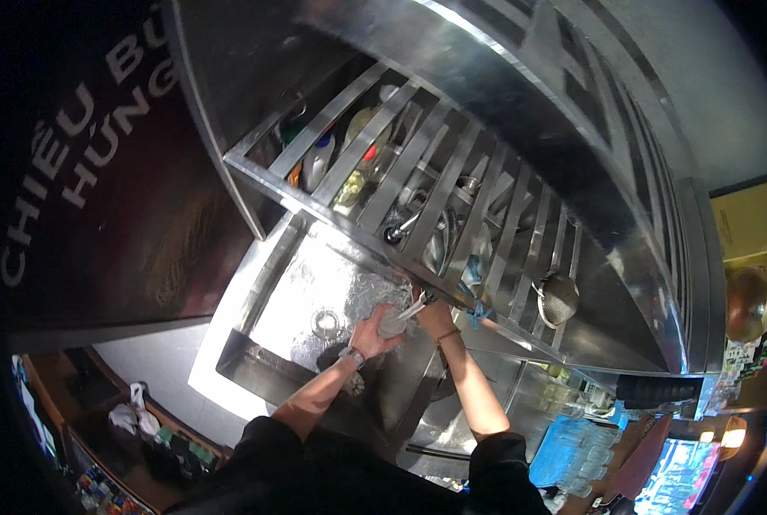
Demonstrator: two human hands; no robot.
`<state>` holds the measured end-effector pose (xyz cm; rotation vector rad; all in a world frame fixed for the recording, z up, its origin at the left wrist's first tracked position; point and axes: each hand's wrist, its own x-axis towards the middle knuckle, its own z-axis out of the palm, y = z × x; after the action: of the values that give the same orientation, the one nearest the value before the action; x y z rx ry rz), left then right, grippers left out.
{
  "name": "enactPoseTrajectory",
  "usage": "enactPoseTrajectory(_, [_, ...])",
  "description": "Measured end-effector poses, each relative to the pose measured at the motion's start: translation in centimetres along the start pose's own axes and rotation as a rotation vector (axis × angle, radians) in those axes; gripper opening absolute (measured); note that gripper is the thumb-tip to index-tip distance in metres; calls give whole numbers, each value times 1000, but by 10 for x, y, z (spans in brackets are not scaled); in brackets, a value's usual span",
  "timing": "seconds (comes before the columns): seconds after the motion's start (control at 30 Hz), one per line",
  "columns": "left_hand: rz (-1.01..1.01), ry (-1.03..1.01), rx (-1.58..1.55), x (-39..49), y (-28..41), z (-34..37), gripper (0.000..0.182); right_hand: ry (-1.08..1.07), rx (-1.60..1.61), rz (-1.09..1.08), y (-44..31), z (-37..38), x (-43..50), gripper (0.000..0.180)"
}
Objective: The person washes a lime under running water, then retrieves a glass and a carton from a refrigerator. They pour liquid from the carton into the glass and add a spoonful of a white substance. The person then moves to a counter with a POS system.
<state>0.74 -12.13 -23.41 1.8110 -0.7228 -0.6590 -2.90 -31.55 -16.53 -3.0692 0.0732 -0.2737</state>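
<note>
My left hand point(372, 335), with a watch at the wrist, is closed around a round, pale glass or cup point(392, 322) over the stainless steel sink point(332, 283). Water from the tap point(426, 297) runs down onto this vessel. My right hand point(433, 315), with a bracelet at the wrist, is beside the tap at the sink's back edge; the tap and the shelf edge partly hide its fingers, so its grip cannot be told. The drain point(326, 323) shows to the left of my left hand. A dark object with a light, ruffled piece point(353, 384) lies below my left wrist.
A slatted steel shelf point(383, 193) overhangs the sink's back, with bottles and utensils visible through it. A mesh strainer point(557, 300) hangs from its right part. Several clear glasses point(592, 454) stand on a blue mat point(549, 450) at the lower right. A dark lettered panel point(132, 193) stands left.
</note>
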Motion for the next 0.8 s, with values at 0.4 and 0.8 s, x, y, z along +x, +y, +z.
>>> enactPoseTrajectory(0.4, [-978, -308, -1460, -73, -51, -12, 65, 14, 194, 371, -4, 20, 57, 39])
enactPoseTrajectory(0.8, [-1120, -48, -1927, -100, -35, -65, 58, 85, 362, 447, 18, 16, 71, 51])
